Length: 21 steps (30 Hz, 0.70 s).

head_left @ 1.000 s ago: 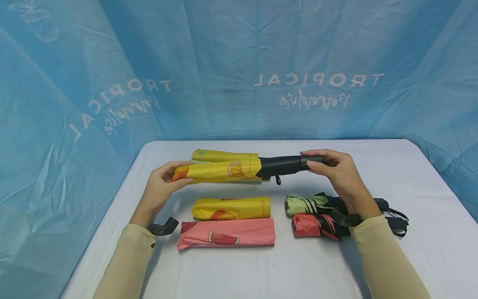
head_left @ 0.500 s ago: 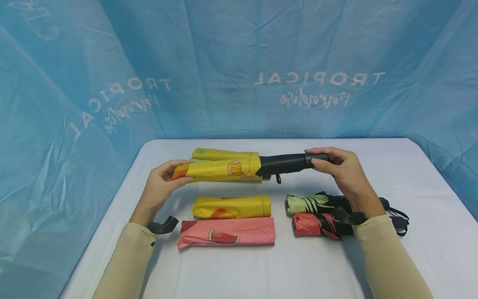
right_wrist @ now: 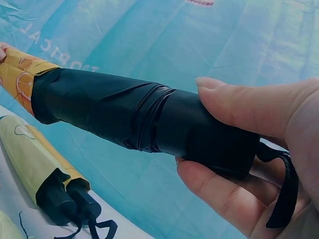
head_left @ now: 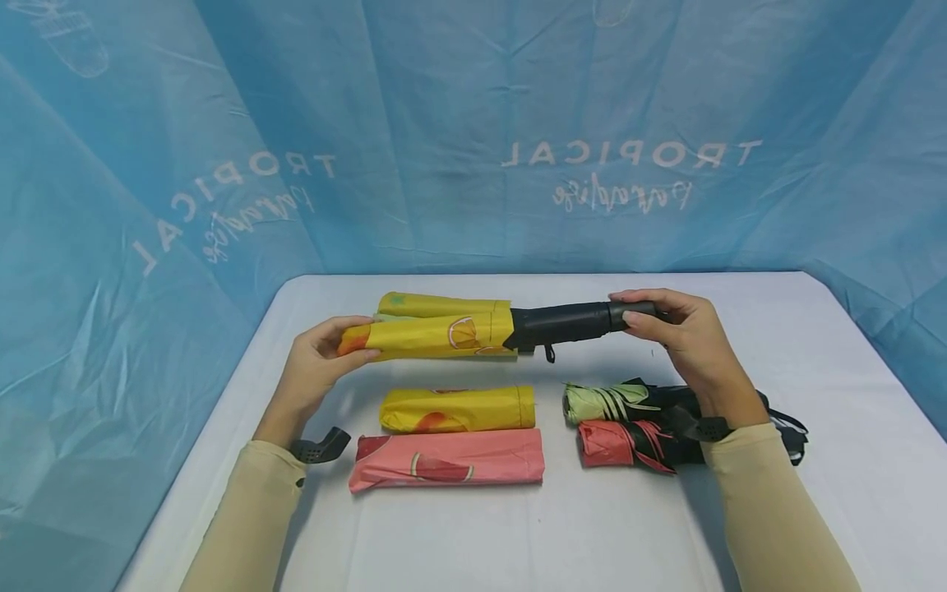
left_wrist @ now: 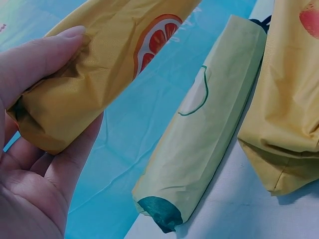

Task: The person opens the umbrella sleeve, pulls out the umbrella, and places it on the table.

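Observation:
A folded black umbrella lies partly inside a yellow sleeve printed with orange slices, both held above the far part of the table. My left hand pinches the sleeve's closed end between thumb and fingers. At the other end, my right hand grips the umbrella's black handle, whose wrist strap hangs by the palm. Behind and below it rest a pale green sleeve and another yellow sleeve; black handles stick out of them in the right wrist view.
Nearer on the white table lie a flat yellow sleeve and a pink watermelon-print sleeve. Under my right forearm are a green-tipped folded umbrella and a red-tipped one. A blue curtain hangs behind.
My right hand has moved slightly right and up with the handle, and a little more of the black umbrella shows outside the sleeve. My left hand stays almost in place.

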Each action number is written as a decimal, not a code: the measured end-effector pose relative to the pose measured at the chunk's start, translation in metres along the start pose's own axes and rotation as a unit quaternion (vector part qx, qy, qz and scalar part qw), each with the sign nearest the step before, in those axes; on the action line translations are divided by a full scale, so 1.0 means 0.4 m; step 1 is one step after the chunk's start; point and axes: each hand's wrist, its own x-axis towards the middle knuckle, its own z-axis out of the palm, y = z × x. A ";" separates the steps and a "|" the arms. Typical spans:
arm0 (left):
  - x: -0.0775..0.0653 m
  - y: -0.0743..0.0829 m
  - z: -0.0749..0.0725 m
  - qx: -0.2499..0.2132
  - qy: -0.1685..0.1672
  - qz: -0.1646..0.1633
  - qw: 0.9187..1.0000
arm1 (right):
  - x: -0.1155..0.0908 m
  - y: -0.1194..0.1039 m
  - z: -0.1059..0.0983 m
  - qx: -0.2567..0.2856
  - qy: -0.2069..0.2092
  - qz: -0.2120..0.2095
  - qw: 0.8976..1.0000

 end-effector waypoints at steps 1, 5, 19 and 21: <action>0.000 0.000 0.000 0.000 0.000 -0.001 1.000 | 0.000 0.000 0.000 0.001 0.000 0.000 1.000; 0.000 0.001 -0.001 0.001 0.001 -0.001 1.000 | -0.003 -0.002 -0.006 0.002 0.000 -0.002 1.000; 0.001 0.003 -0.002 -0.004 -0.001 0.009 1.000 | -0.007 -0.012 -0.027 -0.003 0.006 -0.013 1.000; 0.002 0.001 -0.001 -0.005 -0.003 0.009 1.000 | -0.009 -0.012 -0.030 -0.004 0.006 -0.011 1.000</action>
